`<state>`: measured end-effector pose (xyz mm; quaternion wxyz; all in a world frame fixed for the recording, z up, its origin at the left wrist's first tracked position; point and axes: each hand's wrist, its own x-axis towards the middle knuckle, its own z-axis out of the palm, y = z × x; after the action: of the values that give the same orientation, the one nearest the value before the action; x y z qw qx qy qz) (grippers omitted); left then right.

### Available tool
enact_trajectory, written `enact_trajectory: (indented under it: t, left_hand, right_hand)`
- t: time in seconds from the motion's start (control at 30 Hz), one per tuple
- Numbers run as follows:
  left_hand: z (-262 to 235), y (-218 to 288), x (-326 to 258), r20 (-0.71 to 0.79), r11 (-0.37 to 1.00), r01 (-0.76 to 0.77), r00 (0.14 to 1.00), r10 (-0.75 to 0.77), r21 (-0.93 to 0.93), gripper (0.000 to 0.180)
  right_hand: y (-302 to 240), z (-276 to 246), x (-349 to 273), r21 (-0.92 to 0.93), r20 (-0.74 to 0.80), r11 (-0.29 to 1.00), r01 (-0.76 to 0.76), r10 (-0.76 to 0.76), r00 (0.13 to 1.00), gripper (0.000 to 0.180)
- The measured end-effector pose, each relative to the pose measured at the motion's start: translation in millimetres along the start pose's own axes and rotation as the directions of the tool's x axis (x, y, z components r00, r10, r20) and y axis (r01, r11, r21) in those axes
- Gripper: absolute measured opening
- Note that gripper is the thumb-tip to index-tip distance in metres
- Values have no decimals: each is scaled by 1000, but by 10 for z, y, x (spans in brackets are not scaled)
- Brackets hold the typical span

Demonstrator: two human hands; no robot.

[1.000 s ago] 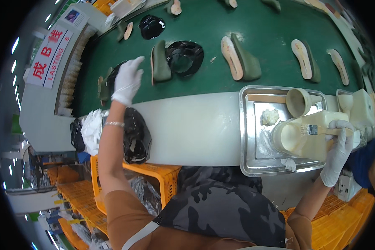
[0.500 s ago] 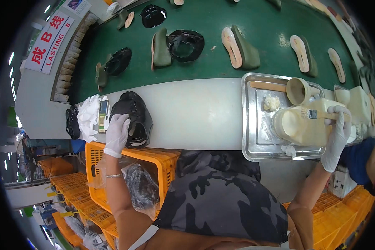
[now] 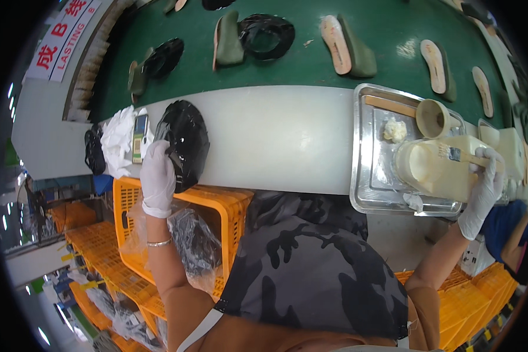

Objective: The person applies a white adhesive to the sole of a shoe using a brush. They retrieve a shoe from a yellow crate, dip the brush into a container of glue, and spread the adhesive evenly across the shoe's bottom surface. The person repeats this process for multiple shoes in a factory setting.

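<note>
My left hand (image 3: pixel 158 173), in a white glove, is closed on the near left edge of a glossy black shoe upper (image 3: pixel 188 138). The upper stands on the pale worktop, its fingers partly hidden from view behind it. On the right, my gloved right hand (image 3: pixel 486 179) grips the wooden handle of a flat brush (image 3: pixel 462 155). The bristles hang over a cream plastic jug (image 3: pixel 446 154) that lies on its side with a round opening holding whitish matter. Under the jug is a shallow metal tray (image 3: pixel 362 202).
A green belt (image 3: pixel 311 64) beyond the worktop (image 3: pixel 276 141) carries green shoe lasts (image 3: pixel 358 50), insoles and black uppers. The tray also holds a beige cup (image 3: pixel 433 117) and a wooden strip (image 3: pixel 390 107). Orange crates (image 3: pixel 234 205) stand below; white gloves (image 3: pixel 118 141) lie at left.
The black upper has been turned and tilted up in my left hand, showing a taller side. My right hand keeps the brush at the jug. The whole view has shifted downward.
</note>
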<state>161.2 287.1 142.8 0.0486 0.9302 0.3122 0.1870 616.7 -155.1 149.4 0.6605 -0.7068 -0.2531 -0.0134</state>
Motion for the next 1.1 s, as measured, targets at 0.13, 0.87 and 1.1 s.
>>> enact_trajectory:
  t: [0.13, 0.87, 1.1]
  left_hand:
    - [-165, 147, -27, -111, 993, 95, 990, -87, 72, 28]
    - [718, 1182, 689, 491, -325, 433, 863, -122, -841, 47]
    - [847, 1871, 499, 639, -155, 648, 762, 109, -746, 23]
  right_hand:
    - [56, -82, 18, -33, -3, 999, -7, 7, 1000, 25]
    - [3, 672, -957, -452, 190, 846, 283, -219, 957, 19]
    - [-64, 618, -985, -29, 86, 998, -61, 63, 994, 13]
